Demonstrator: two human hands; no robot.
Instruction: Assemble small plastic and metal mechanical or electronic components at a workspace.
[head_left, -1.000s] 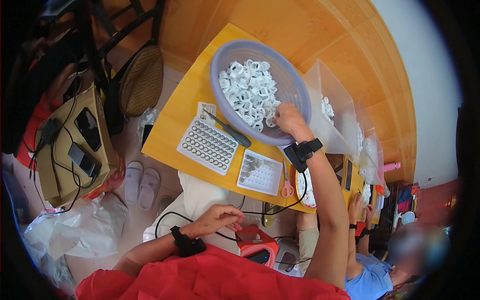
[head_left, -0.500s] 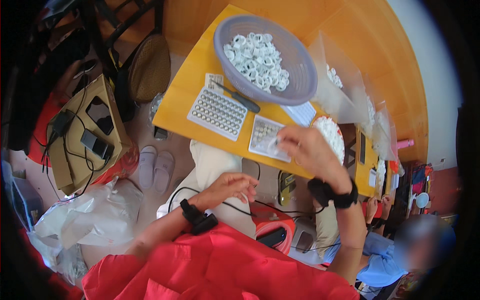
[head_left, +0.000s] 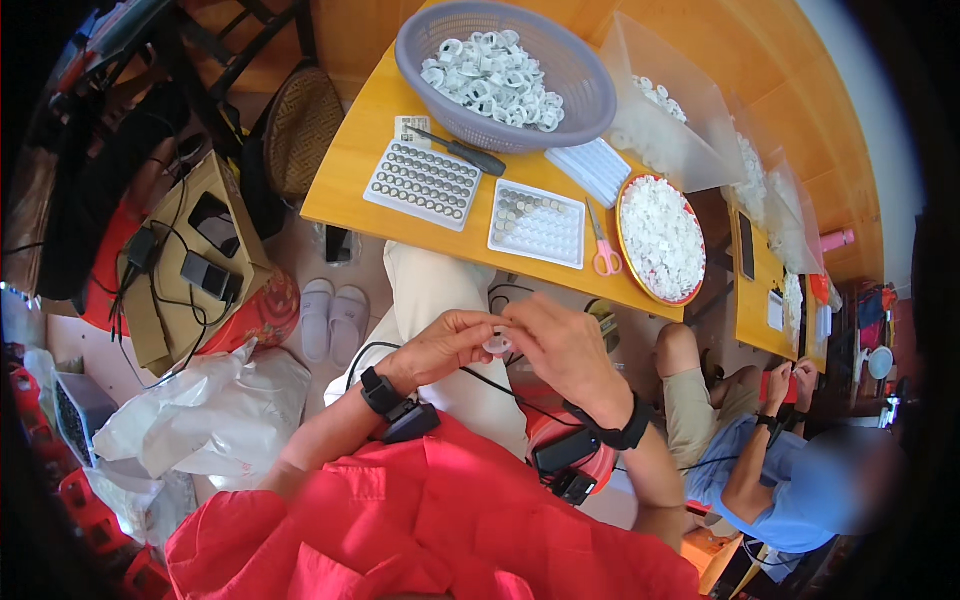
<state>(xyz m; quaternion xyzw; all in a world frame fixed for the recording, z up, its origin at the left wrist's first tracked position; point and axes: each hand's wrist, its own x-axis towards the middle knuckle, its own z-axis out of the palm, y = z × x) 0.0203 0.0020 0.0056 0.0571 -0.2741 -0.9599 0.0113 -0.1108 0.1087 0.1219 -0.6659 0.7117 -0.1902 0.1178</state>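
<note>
Your left hand (head_left: 440,345) and right hand (head_left: 565,350) pinch one small white ring (head_left: 497,345) together over your lap, off the table (head_left: 345,185); loosen either grip and it likely drops to the floor.

Both hands meet over the lap: the left hand (head_left: 445,345) and right hand (head_left: 565,350) pinch a small white ring (head_left: 497,345) between their fingers (head_left: 478,322). Beyond, the yellow counter (head_left: 350,170) carries a grey basket (head_left: 570,75) of white rings and two trays.

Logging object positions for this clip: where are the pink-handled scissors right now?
In the head view, the scissors lie on the yellow table, right of centre, between the white tray and the round dish.
</note>
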